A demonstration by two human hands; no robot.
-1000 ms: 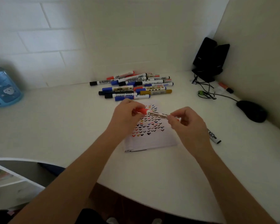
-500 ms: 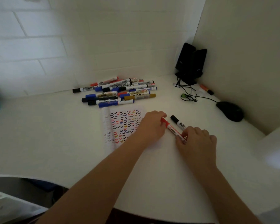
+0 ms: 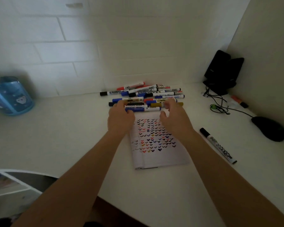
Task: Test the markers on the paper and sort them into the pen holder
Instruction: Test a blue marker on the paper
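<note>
A pile of markers (image 3: pixel 147 95) in black, blue, red and gold lies by the back wall. Just in front of it lies the paper (image 3: pixel 159 156), covered with coloured tick marks. My left hand (image 3: pixel 120 118) is at the pile's front left, with fingers over and thumb under the left end of a blue marker (image 3: pixel 144 109). Fingers spread, my right hand (image 3: pixel 174 118) hovers at the pile's front right and holds nothing. A black marker (image 3: pixel 218 145) lies alone to the right of the paper. The blue pen holder (image 3: pixel 13 99) stands far left, blurred.
A black mouse (image 3: pixel 269 128) sits at the right with its cable (image 3: pixel 220 108) running to black speakers (image 3: pixel 223 71) in the corner. An orange marker (image 3: pixel 238 100) lies against the right wall. The table's curved front edge (image 3: pixel 39 172) runs at lower left above a white shelf (image 3: pixel 10 190).
Both hands let go of the red marker held between them and reached forward to the marker pile. The red marker is no longer in sight. The view swung back left.
</note>
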